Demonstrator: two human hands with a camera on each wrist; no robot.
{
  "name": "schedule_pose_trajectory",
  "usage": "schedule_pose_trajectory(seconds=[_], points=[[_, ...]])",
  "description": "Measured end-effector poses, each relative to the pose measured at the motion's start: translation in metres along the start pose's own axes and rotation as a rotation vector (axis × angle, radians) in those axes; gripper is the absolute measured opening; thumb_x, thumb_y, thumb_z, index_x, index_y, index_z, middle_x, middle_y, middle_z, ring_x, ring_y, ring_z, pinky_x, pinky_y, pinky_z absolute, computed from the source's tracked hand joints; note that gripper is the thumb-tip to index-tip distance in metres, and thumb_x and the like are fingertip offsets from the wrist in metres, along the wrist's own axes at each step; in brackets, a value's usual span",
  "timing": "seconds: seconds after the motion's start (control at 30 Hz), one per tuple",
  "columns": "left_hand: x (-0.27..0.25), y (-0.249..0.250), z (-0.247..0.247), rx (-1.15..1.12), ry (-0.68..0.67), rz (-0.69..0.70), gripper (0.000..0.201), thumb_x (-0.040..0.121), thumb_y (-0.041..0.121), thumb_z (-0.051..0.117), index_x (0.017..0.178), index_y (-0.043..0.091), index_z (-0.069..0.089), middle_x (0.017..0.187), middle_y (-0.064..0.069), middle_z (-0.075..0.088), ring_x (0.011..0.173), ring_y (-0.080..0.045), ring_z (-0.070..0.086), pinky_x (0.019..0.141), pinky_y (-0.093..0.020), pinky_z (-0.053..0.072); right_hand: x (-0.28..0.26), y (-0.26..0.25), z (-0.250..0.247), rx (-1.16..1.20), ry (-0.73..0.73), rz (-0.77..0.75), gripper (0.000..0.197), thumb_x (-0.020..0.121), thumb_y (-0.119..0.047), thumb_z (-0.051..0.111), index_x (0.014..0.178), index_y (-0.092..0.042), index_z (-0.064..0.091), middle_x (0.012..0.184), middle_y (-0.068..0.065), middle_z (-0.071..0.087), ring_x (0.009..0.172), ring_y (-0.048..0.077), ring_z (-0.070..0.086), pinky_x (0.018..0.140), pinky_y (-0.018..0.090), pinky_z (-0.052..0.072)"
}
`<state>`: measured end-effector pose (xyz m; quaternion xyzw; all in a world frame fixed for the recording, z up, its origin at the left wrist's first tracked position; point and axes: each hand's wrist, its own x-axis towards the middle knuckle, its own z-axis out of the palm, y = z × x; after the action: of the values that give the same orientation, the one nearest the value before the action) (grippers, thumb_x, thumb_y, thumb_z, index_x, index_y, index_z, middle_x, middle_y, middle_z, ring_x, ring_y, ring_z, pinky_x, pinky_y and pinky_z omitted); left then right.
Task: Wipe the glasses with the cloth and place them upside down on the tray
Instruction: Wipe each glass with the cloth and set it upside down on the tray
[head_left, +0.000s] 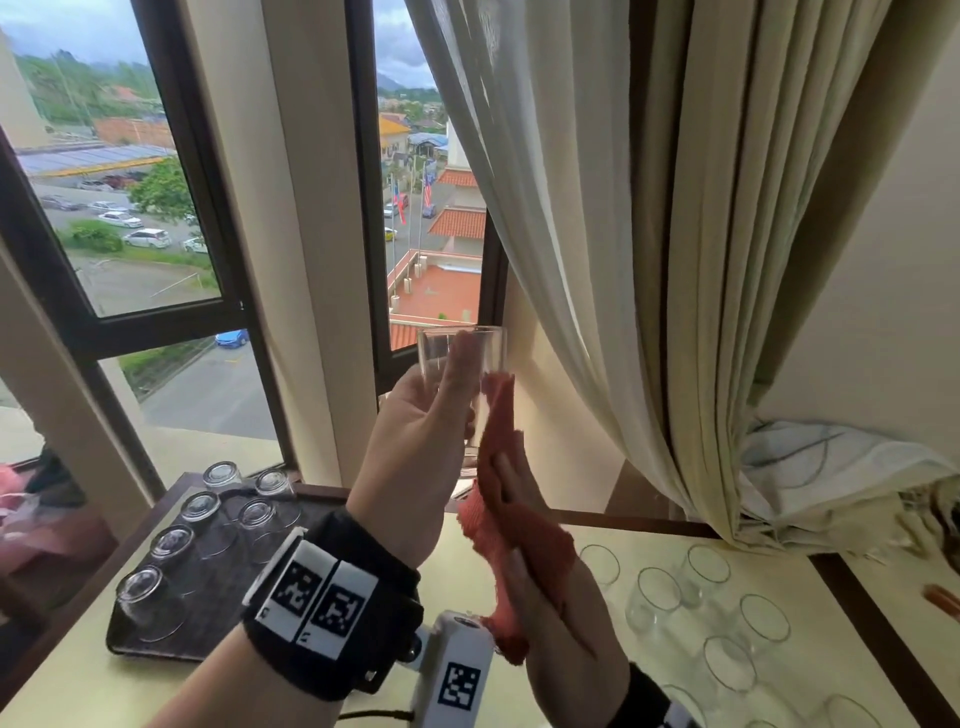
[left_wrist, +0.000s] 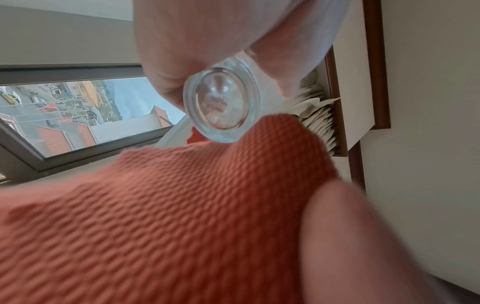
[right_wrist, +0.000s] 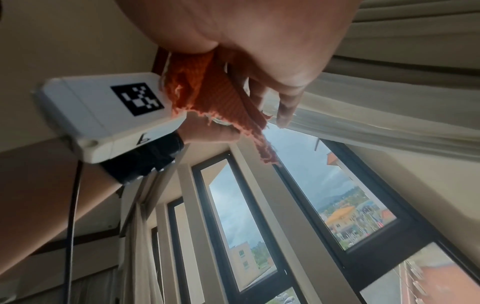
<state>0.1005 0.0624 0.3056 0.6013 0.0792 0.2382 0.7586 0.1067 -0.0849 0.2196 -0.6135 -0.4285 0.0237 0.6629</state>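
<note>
My left hand (head_left: 415, 441) holds a clear glass (head_left: 462, 364) upright, raised in front of the window, with the thumb lying along its near side. My right hand (head_left: 540, 597) holds an orange cloth (head_left: 519, 540) and presses it against the glass's right side, fingers pointing up. From the left wrist view I see the glass's thick base (left_wrist: 221, 100) with the cloth (left_wrist: 168, 205) just under it. The cloth (right_wrist: 205, 90) hangs from my right hand (right_wrist: 259, 41) in the right wrist view. A dark tray (head_left: 150, 653) at the left carries several glasses upside down (head_left: 171, 540).
Several upright glasses (head_left: 654, 592) stand on the pale table (head_left: 78, 686) at the lower right. A cream curtain (head_left: 597, 234) hangs right behind the raised glass. Window frames fill the back. Crumpled fabric (head_left: 831, 457) lies at the far right.
</note>
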Motion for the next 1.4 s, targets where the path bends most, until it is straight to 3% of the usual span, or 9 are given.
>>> schedule_pose_trajectory(seconds=[0.13, 0.27, 0.37, 0.57, 0.7, 0.8, 1.0, 1.23, 1.4], points=[[0.007, -0.005, 0.002, 0.050, 0.005, 0.090, 0.081, 0.065, 0.079, 0.067, 0.124, 0.022, 0.067, 0.085, 0.020, 0.072, 0.076, 0.006, 0.065, 0.082, -0.025, 0.054, -0.011, 0.007, 0.001, 0.090, 0.134, 0.270, 0.044, 0.090, -0.057, 0.054, 0.133, -0.066, 0.058, 0.143, -0.014, 0.066, 0.136, 0.018, 0.061, 0.114, 0.052, 0.049], [0.007, -0.015, 0.007, 0.021, -0.055, 0.130, 0.093, 0.061, 0.083, 0.083, 0.130, 0.024, 0.066, 0.114, 0.012, 0.076, 0.108, -0.005, 0.071, 0.093, -0.027, 0.059, 0.002, 0.005, -0.003, 0.394, 0.296, 0.479, 0.067, 0.080, -0.066, 0.072, 0.130, -0.021, 0.073, 0.107, 0.022, 0.078, 0.080, 0.039, 0.073, 0.061, 0.037, 0.057], [0.000, -0.021, 0.011, 0.049, -0.087, 0.182, 0.090, 0.067, 0.070, 0.089, 0.137, 0.020, 0.060, 0.132, -0.003, 0.072, 0.125, -0.022, 0.070, 0.103, -0.047, 0.059, 0.020, -0.004, -0.009, 0.694, 0.459, 0.500, 0.059, 0.088, -0.058, 0.068, 0.133, -0.020, 0.069, 0.111, 0.033, 0.073, 0.090, 0.050, 0.071, 0.076, 0.053, 0.052], [-0.010, -0.023, 0.005, 0.332, -0.051, 0.316, 0.062, 0.074, 0.056, 0.084, 0.126, 0.034, 0.060, 0.122, 0.019, 0.072, 0.122, -0.011, 0.068, 0.104, -0.037, 0.056, 0.038, -0.021, -0.033, 0.824, 0.501, 0.355, 0.046, 0.109, -0.037, 0.037, 0.115, -0.026, 0.082, 0.118, 0.011, 0.079, 0.106, 0.026, 0.077, 0.083, 0.044, 0.065], [-0.017, -0.024, -0.002, 0.364, -0.095, 0.357, 0.072, 0.071, 0.046, 0.092, 0.133, 0.039, 0.055, 0.117, 0.011, 0.075, 0.117, -0.019, 0.071, 0.098, -0.033, 0.058, 0.046, -0.031, -0.042, 0.709, 0.461, 0.304, 0.045, 0.106, -0.042, 0.041, 0.143, -0.030, 0.063, 0.129, 0.012, 0.074, 0.114, 0.030, 0.074, 0.091, 0.048, 0.062], [-0.021, -0.024, -0.005, 0.356, -0.100, 0.405, 0.072, 0.072, 0.029, 0.100, 0.130, 0.033, 0.057, 0.117, 0.008, 0.075, 0.116, -0.023, 0.071, 0.096, -0.029, 0.058, 0.048, -0.030, -0.042, 0.585, 0.421, 0.349, 0.071, 0.086, -0.066, 0.069, 0.144, -0.026, 0.062, 0.126, 0.012, 0.075, 0.105, 0.031, 0.076, 0.067, 0.041, 0.065], [-0.023, -0.026, -0.002, 0.185, -0.050, 0.457, 0.074, 0.069, 0.027, 0.094, 0.128, 0.025, 0.049, 0.118, 0.003, 0.075, 0.116, -0.025, 0.074, 0.095, -0.029, 0.061, 0.061, -0.033, -0.036, 0.726, 0.452, 0.446, 0.046, 0.108, -0.042, 0.037, 0.137, -0.024, 0.069, 0.126, 0.018, 0.075, 0.115, 0.037, 0.073, 0.088, 0.045, 0.059], [-0.018, -0.038, -0.007, 0.249, 0.003, 0.454, 0.073, 0.063, 0.034, 0.098, 0.118, 0.032, 0.050, 0.116, 0.003, 0.071, 0.117, -0.027, 0.072, 0.090, -0.032, 0.064, 0.050, -0.030, -0.029, 0.511, 0.542, 0.494, 0.042, 0.101, -0.047, 0.053, 0.112, -0.017, 0.079, 0.106, 0.017, 0.080, 0.101, 0.043, 0.076, 0.093, 0.059, 0.058], [-0.018, -0.037, -0.009, 0.364, -0.006, 0.462, 0.068, 0.067, 0.034, 0.101, 0.123, 0.030, 0.064, 0.116, 0.012, 0.074, 0.111, -0.022, 0.074, 0.080, -0.027, 0.065, 0.041, -0.038, -0.028, 0.141, 0.465, 0.250, 0.037, 0.093, -0.049, 0.054, 0.124, -0.044, 0.073, 0.110, -0.014, 0.079, 0.089, 0.006, 0.074, 0.061, 0.019, 0.057]])
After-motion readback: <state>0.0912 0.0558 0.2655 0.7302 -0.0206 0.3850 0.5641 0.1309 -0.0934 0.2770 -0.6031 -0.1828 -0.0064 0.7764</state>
